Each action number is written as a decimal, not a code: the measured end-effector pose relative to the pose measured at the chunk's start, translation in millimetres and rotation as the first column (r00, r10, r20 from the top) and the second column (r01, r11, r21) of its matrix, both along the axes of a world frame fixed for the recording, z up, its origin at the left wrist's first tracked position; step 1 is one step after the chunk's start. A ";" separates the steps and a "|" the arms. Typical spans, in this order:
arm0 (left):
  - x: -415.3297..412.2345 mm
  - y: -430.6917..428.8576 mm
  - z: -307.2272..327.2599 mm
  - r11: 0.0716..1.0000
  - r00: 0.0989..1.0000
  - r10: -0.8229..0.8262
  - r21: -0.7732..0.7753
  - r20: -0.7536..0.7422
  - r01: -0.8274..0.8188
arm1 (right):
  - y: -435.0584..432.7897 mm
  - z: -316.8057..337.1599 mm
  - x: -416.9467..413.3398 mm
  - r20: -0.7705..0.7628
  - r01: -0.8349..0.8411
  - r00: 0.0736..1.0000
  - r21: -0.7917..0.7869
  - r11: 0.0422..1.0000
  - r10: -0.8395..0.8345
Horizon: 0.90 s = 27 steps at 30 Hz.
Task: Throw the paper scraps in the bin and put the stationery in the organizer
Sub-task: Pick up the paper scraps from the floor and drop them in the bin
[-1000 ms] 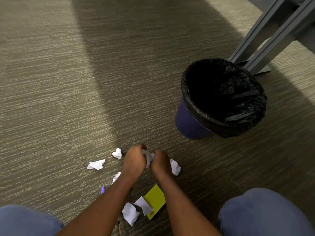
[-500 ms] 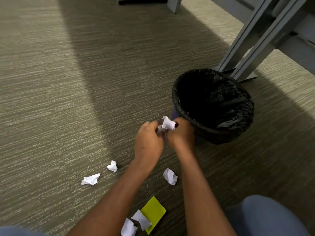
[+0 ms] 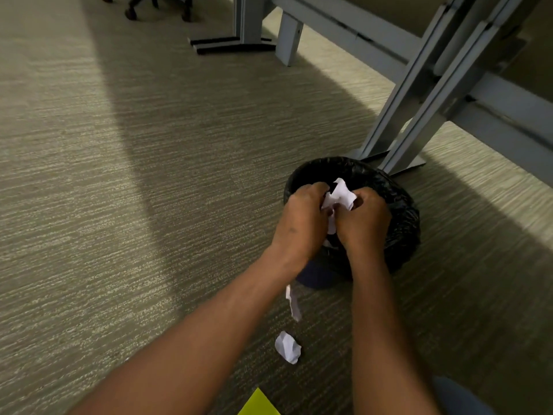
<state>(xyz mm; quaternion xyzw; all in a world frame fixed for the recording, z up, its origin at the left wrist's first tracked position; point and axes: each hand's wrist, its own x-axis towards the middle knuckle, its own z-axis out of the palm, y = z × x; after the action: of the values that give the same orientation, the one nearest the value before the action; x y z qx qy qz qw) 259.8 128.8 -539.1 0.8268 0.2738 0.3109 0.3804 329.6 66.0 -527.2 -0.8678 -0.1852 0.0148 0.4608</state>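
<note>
Both hands are held together above the mouth of the bin (image 3: 401, 211), a dark blue pail lined with a black bag. My left hand (image 3: 302, 223) and my right hand (image 3: 363, 220) are closed around a bunch of white paper scraps (image 3: 341, 194) that sticks up between them. One thin white scrap (image 3: 293, 304) is in the air or on the carpet between my forearms, just in front of the bin. A crumpled white scrap (image 3: 287, 347) lies on the carpet nearer to me. A yellow-green sticky pad (image 3: 258, 404) shows at the bottom edge.
Grey metal desk legs (image 3: 419, 94) rise right behind the bin, with more frame along the back right. Chair casters (image 3: 158, 7) sit at the top left. Carpet stretches open to the left. My knee (image 3: 457, 396) is at the bottom right.
Both hands rose from the floor with the gathered scraps and moved forward over the bin. The view tilted up, so the scraps on the left dropped out of sight.
</note>
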 end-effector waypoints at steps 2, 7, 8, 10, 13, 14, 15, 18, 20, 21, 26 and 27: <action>14.2 3.8 -3.2 0.999 0.999 -0.042 0.018 -0.023 0.042 | 3.6 -3.6 11.0 0.007 0.017 1.000 0.005 1.000 -0.017; 38.2 9.2 -13.2 0.996 0.996 -0.083 0.036 -0.042 0.084 | 9.7 -14.8 30.5 -0.005 0.033 0.999 0.003 0.999 -0.033; 40.1 9.8 -15.0 0.996 0.995 -0.089 0.027 -0.051 0.090 | 9.8 -18.7 33.8 -0.005 0.029 1.000 0.001 1.000 -0.029; 40.4 10.4 -16.5 0.994 0.992 -0.110 -0.002 -0.061 0.110 | 9.3 -27.5 39.9 -0.003 0.017 1.000 -0.014 1.000 -0.017; 38.0 10.2 -17.1 0.989 0.986 -0.149 -0.035 -0.076 0.147 | 8.1 -35.9 44.3 -0.015 -0.011 1.000 -0.072 0.997 0.010; 37.2 10.4 -16.8 0.988 0.985 -0.153 -0.043 -0.079 0.150 | 8.1 -37.9 45.0 -0.027 -0.021 0.999 -0.089 0.996 0.019; 35.8 10.4 -15.2 0.988 0.984 -0.152 -0.048 -0.092 0.148 | 8.1 -39.9 45.6 -0.036 -0.029 0.999 -0.107 0.994 0.025; 30.8 11.8 -13.8 0.992 0.987 -0.127 -0.040 -0.095 0.123 | 9.1 -44.1 47.2 -0.054 -0.015 0.998 -0.120 0.993 0.009; 27.1 13.9 -15.9 0.994 0.990 -0.104 -0.031 -0.100 0.102 | 10.5 -45.2 48.0 -0.062 0.002 0.998 -0.114 0.993 -0.009; 25.0 15.3 -17.4 0.995 0.991 -0.093 -0.028 -0.098 0.091 | 11.4 -45.4 48.1 -0.060 0.010 0.998 -0.114 0.993 -0.017; 15.8 21.1 -24.5 0.998 0.994 -0.056 0.015 -0.098 0.057 | 14.2 -51.5 46.2 -0.022 0.012 1.000 -0.098 0.995 -0.014; 14.4 22.2 -26.0 0.998 0.993 -0.050 0.023 -0.106 0.052 | 14.3 -53.1 45.3 -0.010 0.013 1.000 -0.092 0.996 -0.014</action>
<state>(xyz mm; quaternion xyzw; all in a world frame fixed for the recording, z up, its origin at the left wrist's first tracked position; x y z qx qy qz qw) 274.1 151.0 -565.1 0.8538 0.2683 0.2603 0.3624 374.9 80.3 -580.3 -0.8893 -0.1761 0.0251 0.4213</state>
